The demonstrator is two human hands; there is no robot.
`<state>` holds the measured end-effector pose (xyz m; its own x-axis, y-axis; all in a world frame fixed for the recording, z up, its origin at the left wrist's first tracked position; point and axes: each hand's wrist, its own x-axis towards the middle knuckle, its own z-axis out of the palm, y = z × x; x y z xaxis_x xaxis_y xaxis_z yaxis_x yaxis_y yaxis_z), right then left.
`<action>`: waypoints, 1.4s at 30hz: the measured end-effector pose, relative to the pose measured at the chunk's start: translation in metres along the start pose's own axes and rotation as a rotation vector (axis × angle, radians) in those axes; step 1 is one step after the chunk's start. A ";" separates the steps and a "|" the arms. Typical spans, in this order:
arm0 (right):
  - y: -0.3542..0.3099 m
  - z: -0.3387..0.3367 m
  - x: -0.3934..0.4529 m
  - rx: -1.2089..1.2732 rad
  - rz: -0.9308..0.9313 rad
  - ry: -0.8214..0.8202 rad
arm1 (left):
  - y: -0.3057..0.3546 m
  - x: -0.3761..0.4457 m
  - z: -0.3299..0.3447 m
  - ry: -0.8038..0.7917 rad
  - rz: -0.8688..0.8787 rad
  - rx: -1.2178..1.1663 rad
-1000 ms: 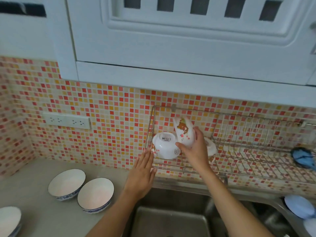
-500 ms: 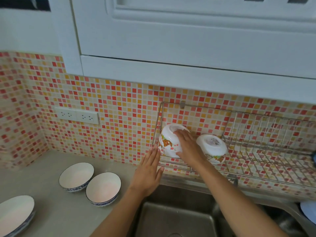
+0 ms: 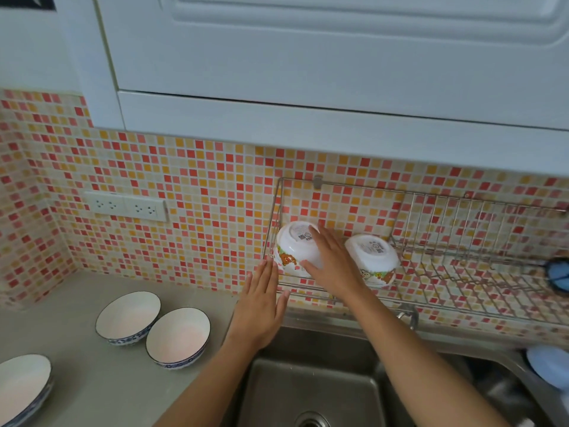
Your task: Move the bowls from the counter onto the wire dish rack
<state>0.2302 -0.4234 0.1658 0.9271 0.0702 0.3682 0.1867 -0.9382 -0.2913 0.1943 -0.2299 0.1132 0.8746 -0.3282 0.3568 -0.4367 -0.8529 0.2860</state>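
Wire dish rack [image 3: 462, 241]: chrome, wall-hung on the mosaic tiles, above the sink.

Left cartoon bowl [image 3: 294, 246]: white, inverted, tilted, at the rack's 9 o'clock end.

Right cartoon bowl [image 3: 374, 258]: white, inverted, tilted, just at 3 o'clock of the first.

Two blue-rimmed bowls [image 3: 128, 317] [image 3: 178, 336]: white inside, upright, touching, on the bench [image 3: 101, 386] at 8 o'clock of the rack.

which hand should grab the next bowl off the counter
Probably the left. The left hand hovers open at the wire dish rack's front edge, on the side nearer the two blue-rimmed bowls on the counter. The right hand rests on an upturned white bowl in the rack.
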 end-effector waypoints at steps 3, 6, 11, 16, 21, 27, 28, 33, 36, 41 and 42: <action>0.012 -0.006 -0.020 -0.090 0.024 0.035 | 0.011 0.006 0.002 0.038 0.033 0.042; 0.032 -0.012 -0.042 -0.216 0.156 -0.021 | 0.026 0.024 0.004 0.011 0.119 0.048; 0.064 -0.026 -0.062 -0.273 0.276 -0.061 | 0.035 0.066 0.009 -0.023 0.149 0.055; 0.072 -0.029 -0.060 -0.220 0.328 -0.104 | 0.025 0.098 0.005 -0.041 0.067 0.016; 0.075 -0.032 -0.049 -0.039 0.500 -0.098 | 0.023 0.113 -0.001 -0.121 0.053 -0.087; 0.080 -0.029 -0.045 0.072 0.513 0.024 | 0.023 0.116 0.004 -0.069 0.062 -0.105; 0.080 -0.029 -0.045 0.069 0.507 0.042 | 0.023 0.116 0.004 -0.055 0.062 -0.094; 0.081 -0.026 -0.045 0.075 0.508 0.075 | 0.022 0.118 0.005 -0.044 0.061 -0.092; 0.081 -0.026 -0.045 0.069 0.509 0.092 | 0.023 0.117 0.007 -0.041 0.057 -0.081; 0.080 -0.027 -0.046 0.034 0.517 0.065 | 0.029 0.101 0.004 0.002 0.089 -0.096; 0.079 -0.027 -0.046 0.026 0.520 0.049 | 0.029 0.096 0.006 -0.015 0.090 -0.100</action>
<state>0.1938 -0.5103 0.1501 0.8830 -0.4198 0.2100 -0.2860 -0.8360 -0.4683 0.2667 -0.2884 0.1505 0.8340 -0.4081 0.3714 -0.5314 -0.7753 0.3413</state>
